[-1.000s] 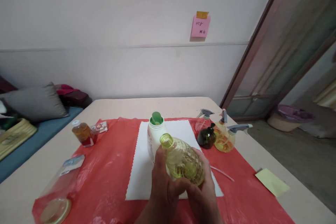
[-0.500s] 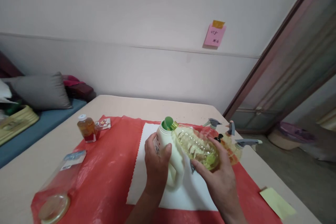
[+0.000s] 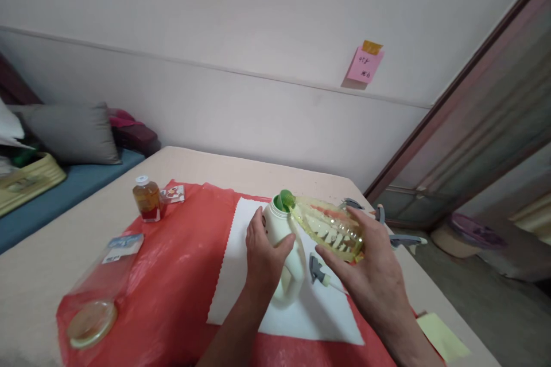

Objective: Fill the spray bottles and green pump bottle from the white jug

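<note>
My left hand (image 3: pixel 266 255) is wrapped round a cream-white jug (image 3: pixel 287 284) with a side handle, standing on a white cloth (image 3: pixel 241 275). A green pouring spout (image 3: pixel 284 200) sits in the jug's neck. Nearly lying on its side, a clear yellowish bottle (image 3: pixel 329 225) is gripped by my right hand (image 3: pixel 370 264). Its narrow mouth meets the green spout; whether liquid is flowing I cannot make out. Beneath the bottle, a grey trigger sprayer head (image 3: pixel 319 272) rests on the cloth, its far end hidden by my right hand.
Grey-topped spray bottles (image 3: pixel 407 239) stand behind my right hand, partly covered. On the left are an amber bottle (image 3: pixel 147 200) with a white cap, a small card (image 3: pixel 174 193) and a clear lidded container (image 3: pixel 107 275). Red plastic sheeting (image 3: pixel 189 252) covers the table (image 3: pixel 258 169).
My right hand has raised the yellowish bottle's base, so it lies flatter and more of the sprayer head shows. The view has shifted slightly; my left hand keeps its hold on the jug.
</note>
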`<state>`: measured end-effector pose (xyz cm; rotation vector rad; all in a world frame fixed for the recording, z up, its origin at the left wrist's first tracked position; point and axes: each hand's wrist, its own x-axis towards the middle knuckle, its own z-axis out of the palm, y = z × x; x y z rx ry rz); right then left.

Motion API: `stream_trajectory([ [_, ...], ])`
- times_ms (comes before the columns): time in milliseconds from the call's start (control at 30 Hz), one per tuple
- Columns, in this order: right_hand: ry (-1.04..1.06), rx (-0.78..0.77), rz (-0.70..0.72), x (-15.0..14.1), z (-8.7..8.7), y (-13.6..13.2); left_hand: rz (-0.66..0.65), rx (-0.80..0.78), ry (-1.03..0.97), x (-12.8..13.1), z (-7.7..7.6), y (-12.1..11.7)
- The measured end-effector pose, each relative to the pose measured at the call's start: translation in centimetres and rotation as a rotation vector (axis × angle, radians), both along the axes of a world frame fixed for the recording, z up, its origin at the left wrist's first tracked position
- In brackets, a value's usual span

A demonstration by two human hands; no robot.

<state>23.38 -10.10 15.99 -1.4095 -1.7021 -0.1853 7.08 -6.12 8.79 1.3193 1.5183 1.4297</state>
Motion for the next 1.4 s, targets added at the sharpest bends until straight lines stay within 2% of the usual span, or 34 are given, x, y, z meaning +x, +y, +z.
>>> stream_trajectory([
  [133,-0.111,0.027,-0.018,-0.6,1.4,0.0,-0.008,0.023,0.069,0.1,-0.2,0.3],
  [300,-0.198,-0.068,-0.064,-1.1,3.0,-0.2,-0.012,0.032,0.064,0.1,0.2,0.1],
  [433,-0.235,-0.083,-0.085,-1.3,3.9,-0.1,-0.008,0.028,0.053,0.0,0.4,-0.1],
  [767,-0.259,-0.122,-0.029,-1.3,5.9,0.7,-0.003,0.04,0.01,0.0,0.4,0.0],
  [967,-0.209,-0.169,-0.017,-1.6,7.2,1.5,-0.014,0.04,-0.11,-0.5,0.6,-0.1],
  [1200,-0.262,-0.171,0.035,-2.2,8.4,1.9,0.061,0.028,-0.22,-1.7,1.5,-0.1],
  [1400,-0.313,-0.235,0.092,-3.1,10.0,3.2,0.063,0.021,-0.217,-2.3,1.4,-0.1],
])
